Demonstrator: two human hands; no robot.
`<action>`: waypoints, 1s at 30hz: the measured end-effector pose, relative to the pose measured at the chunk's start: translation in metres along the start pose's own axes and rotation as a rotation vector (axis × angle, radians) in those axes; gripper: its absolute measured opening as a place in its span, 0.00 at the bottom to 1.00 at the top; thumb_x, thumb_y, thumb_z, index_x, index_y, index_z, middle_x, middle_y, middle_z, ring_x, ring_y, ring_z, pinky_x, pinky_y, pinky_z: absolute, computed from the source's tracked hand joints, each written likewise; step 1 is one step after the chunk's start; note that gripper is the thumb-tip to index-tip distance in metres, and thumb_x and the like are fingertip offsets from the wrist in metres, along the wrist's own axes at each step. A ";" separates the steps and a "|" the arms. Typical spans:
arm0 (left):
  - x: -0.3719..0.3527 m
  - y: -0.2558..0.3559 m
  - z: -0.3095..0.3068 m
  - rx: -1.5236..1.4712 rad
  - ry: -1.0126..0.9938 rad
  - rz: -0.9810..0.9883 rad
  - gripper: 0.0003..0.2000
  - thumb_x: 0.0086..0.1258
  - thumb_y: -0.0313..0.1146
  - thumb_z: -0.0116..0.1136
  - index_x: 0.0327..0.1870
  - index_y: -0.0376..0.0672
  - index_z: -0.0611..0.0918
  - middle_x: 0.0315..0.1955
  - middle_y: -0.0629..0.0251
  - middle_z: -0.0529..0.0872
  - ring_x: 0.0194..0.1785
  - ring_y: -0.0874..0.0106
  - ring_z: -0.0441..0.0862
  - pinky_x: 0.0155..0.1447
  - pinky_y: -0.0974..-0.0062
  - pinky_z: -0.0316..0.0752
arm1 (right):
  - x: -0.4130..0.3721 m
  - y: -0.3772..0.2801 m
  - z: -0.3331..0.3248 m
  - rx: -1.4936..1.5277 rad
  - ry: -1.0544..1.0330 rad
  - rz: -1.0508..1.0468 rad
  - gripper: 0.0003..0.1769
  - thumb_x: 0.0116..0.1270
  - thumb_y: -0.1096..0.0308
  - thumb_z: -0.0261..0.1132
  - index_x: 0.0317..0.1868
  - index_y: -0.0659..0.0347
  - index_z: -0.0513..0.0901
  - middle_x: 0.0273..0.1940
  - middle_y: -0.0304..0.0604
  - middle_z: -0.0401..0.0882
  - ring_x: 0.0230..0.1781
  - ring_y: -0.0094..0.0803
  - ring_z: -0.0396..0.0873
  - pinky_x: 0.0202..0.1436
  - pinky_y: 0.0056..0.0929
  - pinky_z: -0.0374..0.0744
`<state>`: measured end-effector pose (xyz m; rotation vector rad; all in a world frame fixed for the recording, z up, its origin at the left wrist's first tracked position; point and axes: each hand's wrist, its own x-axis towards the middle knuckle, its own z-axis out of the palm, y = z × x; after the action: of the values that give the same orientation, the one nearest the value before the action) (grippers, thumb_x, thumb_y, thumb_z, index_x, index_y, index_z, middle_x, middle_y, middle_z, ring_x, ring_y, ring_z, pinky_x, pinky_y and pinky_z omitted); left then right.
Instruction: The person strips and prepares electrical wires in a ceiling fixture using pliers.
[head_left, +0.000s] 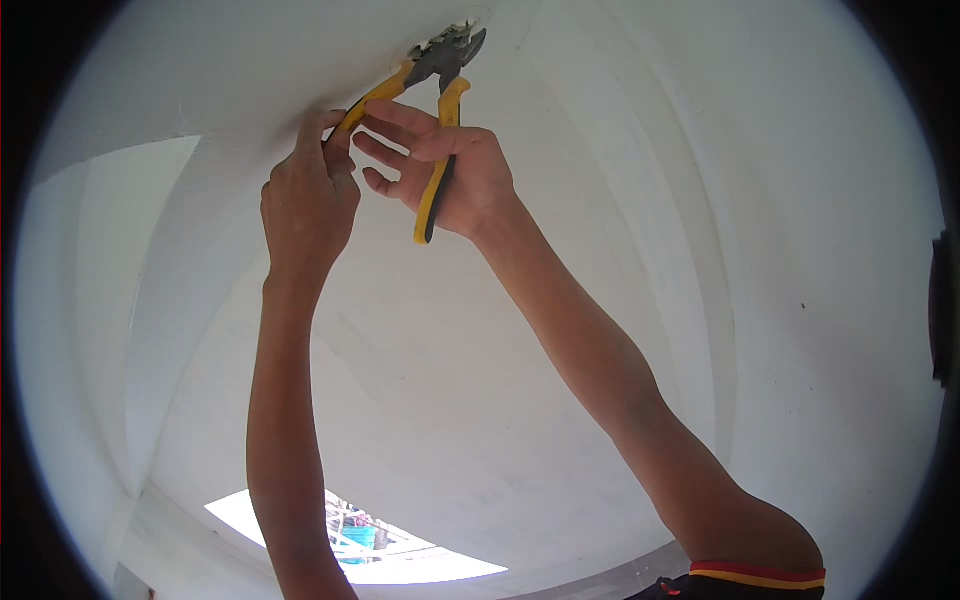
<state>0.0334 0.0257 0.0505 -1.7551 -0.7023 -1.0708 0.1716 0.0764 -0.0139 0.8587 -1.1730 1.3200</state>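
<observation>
Pliers [437, 62] with dark metal jaws and yellow-and-black handles are raised overhead, their handles spread wide. Their jaws are at a ragged hole [456, 36] in the white surface; exactly what lies between the jaws is hard to make out. My left hand [312, 205] is closed, pinching the end of the left handle between thumb and fingers. Around the right handle is my right hand [475, 180], with that handle across the thumb and palm. Its fingers are curled and apart, the upper ones reaching to the left handle.
Smooth white walls and a curved white surface [480, 380] surround my arms. A bright opening [420, 562] lies low behind my left forearm, with a blue object [357, 540] and pale bars seen through it. A dark object [942, 310] juts in at the right edge.
</observation>
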 end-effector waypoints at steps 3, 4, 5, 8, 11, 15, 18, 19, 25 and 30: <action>-0.003 0.003 -0.004 0.043 0.050 0.067 0.08 0.76 0.29 0.54 0.52 0.46 0.76 0.18 0.63 0.82 0.20 0.66 0.81 0.27 0.68 0.73 | -0.002 -0.001 0.002 -0.012 -0.008 0.000 0.33 0.53 0.73 0.54 0.64 0.69 0.76 0.66 0.48 0.67 0.68 0.42 0.60 0.67 0.45 0.64; -0.003 0.002 0.000 0.029 0.020 0.033 0.08 0.76 0.30 0.54 0.52 0.46 0.76 0.18 0.63 0.82 0.21 0.65 0.81 0.27 0.68 0.73 | -0.002 -0.003 -0.002 -0.033 0.000 0.003 0.33 0.53 0.73 0.55 0.64 0.69 0.76 0.65 0.48 0.68 0.68 0.42 0.60 0.67 0.44 0.64; -0.003 0.003 -0.001 0.034 -0.016 -0.007 0.08 0.76 0.30 0.53 0.52 0.46 0.76 0.19 0.63 0.82 0.21 0.65 0.82 0.27 0.68 0.73 | -0.001 -0.004 -0.002 -0.036 0.002 -0.001 0.33 0.53 0.73 0.55 0.64 0.69 0.76 0.65 0.48 0.68 0.68 0.42 0.60 0.67 0.44 0.64; -0.001 0.000 -0.001 0.028 0.002 0.020 0.07 0.77 0.30 0.53 0.52 0.45 0.77 0.19 0.63 0.83 0.21 0.66 0.82 0.27 0.69 0.73 | 0.002 -0.002 -0.002 0.035 0.022 0.035 0.33 0.53 0.73 0.55 0.64 0.69 0.76 0.64 0.48 0.68 0.68 0.42 0.61 0.67 0.45 0.64; 0.001 0.008 -0.006 0.033 -0.089 -0.085 0.09 0.78 0.29 0.47 0.55 0.43 0.77 0.28 0.62 0.87 0.28 0.67 0.85 0.35 0.67 0.77 | 0.004 0.000 -0.006 0.047 0.020 0.024 0.33 0.53 0.74 0.54 0.63 0.70 0.76 0.64 0.49 0.68 0.67 0.42 0.61 0.68 0.45 0.63; 0.000 0.011 -0.006 0.038 -0.073 -0.061 0.10 0.78 0.28 0.47 0.55 0.43 0.77 0.28 0.62 0.87 0.28 0.68 0.85 0.36 0.67 0.77 | 0.003 -0.002 -0.003 0.022 0.051 0.019 0.33 0.53 0.75 0.54 0.63 0.69 0.76 0.64 0.49 0.68 0.67 0.42 0.62 0.68 0.46 0.63; -0.002 0.008 -0.002 0.028 -0.067 -0.068 0.10 0.78 0.26 0.47 0.55 0.42 0.77 0.28 0.62 0.87 0.27 0.68 0.84 0.36 0.68 0.77 | -0.001 -0.003 -0.001 -0.030 0.071 0.015 0.33 0.53 0.75 0.54 0.63 0.69 0.76 0.65 0.49 0.68 0.67 0.42 0.62 0.67 0.46 0.64; -0.002 0.005 0.001 0.008 -0.012 -0.017 0.09 0.77 0.27 0.50 0.53 0.42 0.77 0.24 0.61 0.85 0.25 0.66 0.83 0.32 0.67 0.75 | -0.001 -0.002 0.000 -0.055 0.074 0.008 0.33 0.53 0.75 0.54 0.63 0.69 0.76 0.65 0.49 0.67 0.67 0.42 0.62 0.67 0.46 0.64; -0.004 0.000 0.011 -0.094 0.061 0.019 0.07 0.75 0.27 0.53 0.51 0.42 0.76 0.20 0.59 0.83 0.23 0.64 0.82 0.29 0.67 0.74 | 0.003 -0.001 -0.005 -0.058 0.056 -0.009 0.32 0.53 0.75 0.55 0.63 0.68 0.77 0.63 0.48 0.69 0.66 0.42 0.63 0.67 0.46 0.64; -0.013 0.013 0.005 -0.150 0.003 -0.103 0.07 0.75 0.26 0.53 0.51 0.41 0.76 0.21 0.58 0.84 0.23 0.63 0.83 0.31 0.66 0.75 | 0.002 -0.001 -0.004 -0.041 0.004 -0.010 0.27 0.56 0.74 0.56 0.58 0.67 0.80 0.60 0.46 0.71 0.65 0.39 0.64 0.64 0.44 0.65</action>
<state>0.0400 0.0249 0.0327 -1.8611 -0.7329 -1.2227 0.1730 0.0810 -0.0130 0.8311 -1.1866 1.2850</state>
